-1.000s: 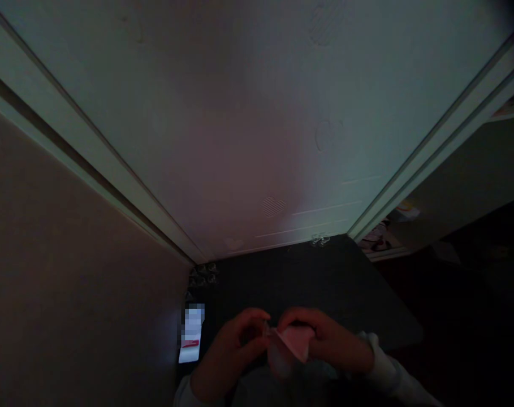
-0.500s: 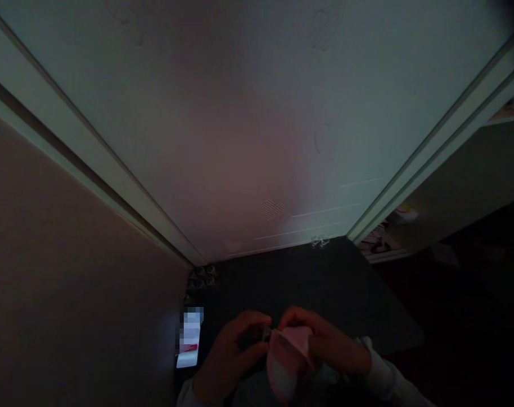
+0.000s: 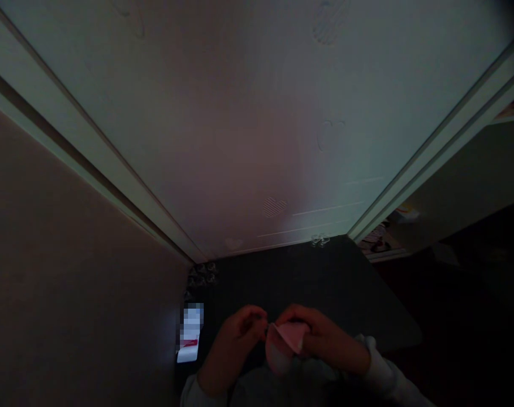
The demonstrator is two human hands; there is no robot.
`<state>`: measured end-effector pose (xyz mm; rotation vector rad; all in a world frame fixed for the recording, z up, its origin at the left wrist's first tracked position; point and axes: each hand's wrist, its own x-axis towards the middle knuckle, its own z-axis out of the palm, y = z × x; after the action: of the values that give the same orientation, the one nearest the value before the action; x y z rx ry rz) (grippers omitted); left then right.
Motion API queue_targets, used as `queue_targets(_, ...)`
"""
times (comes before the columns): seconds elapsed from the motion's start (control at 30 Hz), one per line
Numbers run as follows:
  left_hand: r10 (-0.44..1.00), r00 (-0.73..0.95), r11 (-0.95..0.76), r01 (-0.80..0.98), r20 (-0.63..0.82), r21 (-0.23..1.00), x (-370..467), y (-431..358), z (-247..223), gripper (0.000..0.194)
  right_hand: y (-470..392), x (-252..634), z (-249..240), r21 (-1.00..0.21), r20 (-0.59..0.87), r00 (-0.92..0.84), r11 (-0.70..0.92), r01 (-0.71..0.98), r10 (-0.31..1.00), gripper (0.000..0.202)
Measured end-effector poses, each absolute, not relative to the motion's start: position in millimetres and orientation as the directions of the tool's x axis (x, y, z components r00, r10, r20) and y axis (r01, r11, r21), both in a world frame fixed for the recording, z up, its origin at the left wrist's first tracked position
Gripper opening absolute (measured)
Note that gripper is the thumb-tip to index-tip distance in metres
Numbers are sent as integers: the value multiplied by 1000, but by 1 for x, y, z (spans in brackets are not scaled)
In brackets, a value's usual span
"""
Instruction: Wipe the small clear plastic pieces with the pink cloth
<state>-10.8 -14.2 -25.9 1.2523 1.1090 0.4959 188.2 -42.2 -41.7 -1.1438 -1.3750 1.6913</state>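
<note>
A pink folded piece (image 3: 283,343), like cloth or paper with a paler area low on it, is held in front of my body. My right hand (image 3: 320,333) is closed around its right side, fingers over the top edge. My left hand (image 3: 243,333) is closed in a pinch at the left corner of the pink piece, thumb against fingertips. Whatever sits between those fingertips is too dark and small to make out. Both hands hang over the near edge of a dark table (image 3: 277,282).
A lit phone-like screen (image 3: 189,333), partly blurred, lies left of my hands. Several small clear objects (image 3: 201,274) sit at the table's back left, and a couple more clear pieces (image 3: 320,239) by the pale panel (image 3: 240,141). Right of it, a shelf (image 3: 388,254) holds items.
My left thumb and fingertips have come closer together beside the pink piece. The pink piece has folded or tilted and shows less of its lower part.
</note>
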Motion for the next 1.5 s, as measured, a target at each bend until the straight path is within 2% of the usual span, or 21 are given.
queue_targets(0.1, 802, 466, 299, 226, -373, 927, -14, -14, -30, 24, -42, 189, -43, -981, -195, -363, -179, 78, 911, 35)
queue_targets(0.17, 803, 492, 275, 197, -337, 941, -16, -14, -32, 22, -43, 190, -45, -972, -234, -351, -221, 79, 907, 33)
queue_targets(0.27, 801, 530, 228, 158, -278, 961, -19, -15, -33, 23, -44, 191, -48, -954, -287, -352, -298, 23, 891, 32)
queue_targets(0.47, 807, 550, 144, 172, -217, 974, -23, -18, -35, 24, -43, 191, -50, -952, -267, -357, -302, -46, 895, 30)
queue_targets(0.7, 870, 428, 229, 87, -244, 970, -17, -19, -38, 48, -43, 190, -49, -974, -194, -310, -221, -54, 931, 38)
queue_targets(0.93, 847, 416, 263, 213, -331, 941, -11, -15, -25, 41, -45, 188, -48, -967, -242, -323, -255, 1, 915, 33)
queue_targets(1.13, 834, 413, 331, 155, -365, 931, -11, -15, -30, 34, -45, 188, -48, -969, -226, -332, -247, -22, 916, 38)
queue_targets(1.33, 825, 485, 258, 136, -291, 957, -20, -17, -37, 30, -46, 190, -49, -972, -224, -334, -233, 15, 915, 37)
queue_targets(1.5, 816, 533, 153, 175, -225, 972, -25, -17, -37, 28, -44, 190, -51, -948, -254, -354, -304, -93, 900, 37)
